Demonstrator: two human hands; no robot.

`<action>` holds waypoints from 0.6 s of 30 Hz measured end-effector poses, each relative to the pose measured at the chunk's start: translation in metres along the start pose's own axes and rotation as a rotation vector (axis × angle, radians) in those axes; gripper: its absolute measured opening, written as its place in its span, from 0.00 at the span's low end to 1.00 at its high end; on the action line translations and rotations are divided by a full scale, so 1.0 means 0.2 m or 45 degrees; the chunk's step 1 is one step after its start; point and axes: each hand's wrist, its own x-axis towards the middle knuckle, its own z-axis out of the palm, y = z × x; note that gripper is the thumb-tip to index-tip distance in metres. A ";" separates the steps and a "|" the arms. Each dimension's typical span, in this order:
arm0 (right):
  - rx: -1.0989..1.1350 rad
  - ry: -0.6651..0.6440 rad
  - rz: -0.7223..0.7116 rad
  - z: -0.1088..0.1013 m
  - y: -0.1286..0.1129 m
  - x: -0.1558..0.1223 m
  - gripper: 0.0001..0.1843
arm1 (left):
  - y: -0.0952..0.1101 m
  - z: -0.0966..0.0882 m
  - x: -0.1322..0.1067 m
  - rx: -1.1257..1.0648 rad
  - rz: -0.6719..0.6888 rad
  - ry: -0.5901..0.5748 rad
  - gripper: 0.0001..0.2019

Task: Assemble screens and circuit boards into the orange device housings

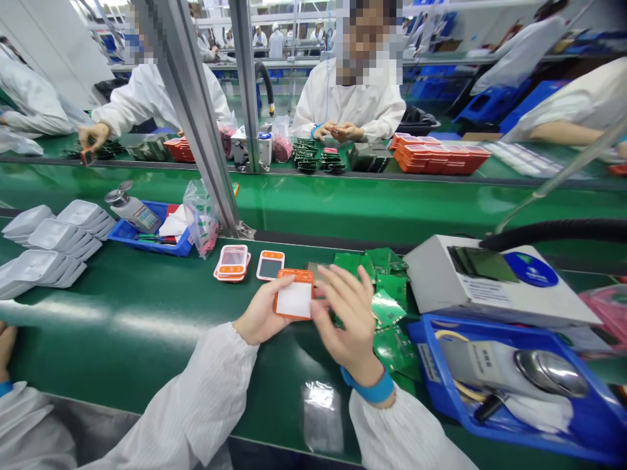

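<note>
Grey trays (46, 236): nested in stacks at the far left, well apart from my hands.
Left blue bin (184, 247): a pump bottle (137, 211) leans inside, white tissue (174, 225) beside it.
Bag of pink pieces (203, 219): just beside the bin's right end.
Stacked housings (232, 269): orange-and-white, windows up, one on another.
Lone housing (271, 255): dark-windowed, lying just behind my work.
Left hand (260, 312): closed firmly on the left side of an orange frame, thumb over its top.
Orange frame (296, 275): held above the bench between my hands, a white panel (292, 301) lying in it. I judge the step to be fitting or checking that panel.
Clear sleeve (322, 418): flat on the bench between my forearms.
Right hand (349, 320): fingers spread wide, slightly blurred, apparently holding nothing; whether a fingertip touches the frame, I cannot tell. The next move seems to call for light, even fingertip pressure on the panel's edge while my left grip steadies the frame.
Green circuit boards (386, 309): heaped just beyond that hand.
Right blue bin (529, 441): tools and a metal-topped dispenser (551, 372) inside.
</note>
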 end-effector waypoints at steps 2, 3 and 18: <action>-0.066 0.132 0.195 -0.01 0.05 0.00 0.08 | 0.03 0.00 -0.01 0.016 0.027 -0.026 0.14; -0.112 0.135 0.290 -0.01 0.07 0.00 0.07 | 0.05 0.00 -0.01 0.026 0.055 -0.029 0.14; -0.353 -0.789 0.208 0.08 0.12 -0.12 0.15 | 0.07 -0.05 0.02 0.001 0.155 0.040 0.19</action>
